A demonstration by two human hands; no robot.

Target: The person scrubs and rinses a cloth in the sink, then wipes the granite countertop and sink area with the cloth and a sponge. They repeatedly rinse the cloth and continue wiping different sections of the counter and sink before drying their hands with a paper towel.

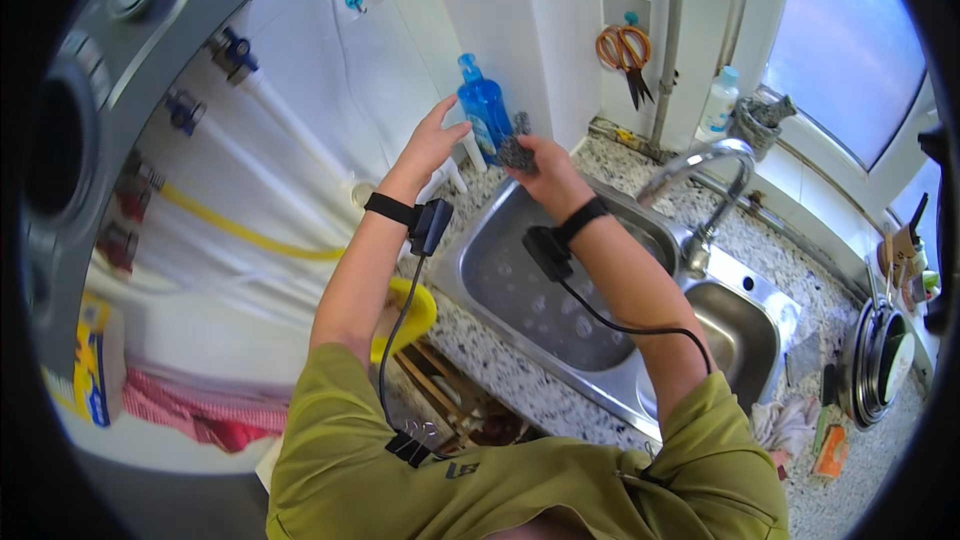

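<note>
Snugly round scourer (517, 153) (right hand (551, 173))

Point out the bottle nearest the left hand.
The blue bottle, standing beside the left hand; the other bottle, pale with a light-blue cap, stands farther off by the window.

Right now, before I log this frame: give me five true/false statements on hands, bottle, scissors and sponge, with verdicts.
1. The right hand holds a grey scouring pad. True.
2. The left hand is clenched around the scissors. False: its fingers are spread beside the blue pump bottle.
3. The blue pump bottle lies inside the sink. False: it is outside the sink, by the white wall.
4. The scissors hang from a hook. True.
5. The orange sponge is in the large basin. False: it is on the speckled counter.
</note>
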